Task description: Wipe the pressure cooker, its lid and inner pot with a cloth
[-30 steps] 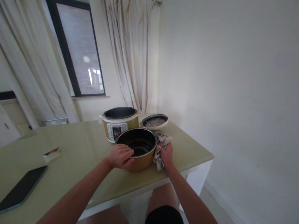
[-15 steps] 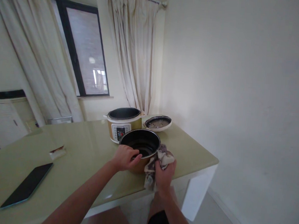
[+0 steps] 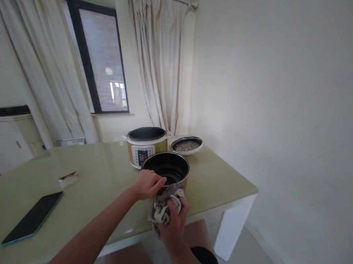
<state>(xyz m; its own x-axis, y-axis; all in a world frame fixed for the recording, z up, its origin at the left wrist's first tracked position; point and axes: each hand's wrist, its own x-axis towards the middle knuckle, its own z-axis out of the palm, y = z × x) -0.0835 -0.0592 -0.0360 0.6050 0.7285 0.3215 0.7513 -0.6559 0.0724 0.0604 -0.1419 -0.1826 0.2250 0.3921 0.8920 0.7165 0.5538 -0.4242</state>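
Pot (image 3: 166, 166) upright on table (image 3: 218, 180). Left arm extended, left hand (image 3: 148, 183) over the rim at eight o'clock; finger closure cannot be determined. Right hand (image 3: 174, 223), at six o'clock, grasps bunched cloth (image 3: 160, 213) against the outer wall.

The cooker (image 3: 144, 144) stands close behind the pot (image 3: 166, 162), the lid (image 3: 187, 145) back and right of it; the left hand (image 3: 149, 184), and the right hand (image 3: 175, 219) with its cloth (image 3: 165, 209), block the near side; the table (image 3: 217, 180) gives open passage right of the pot, and more on the left, between pot and packet (image 3: 68, 180).
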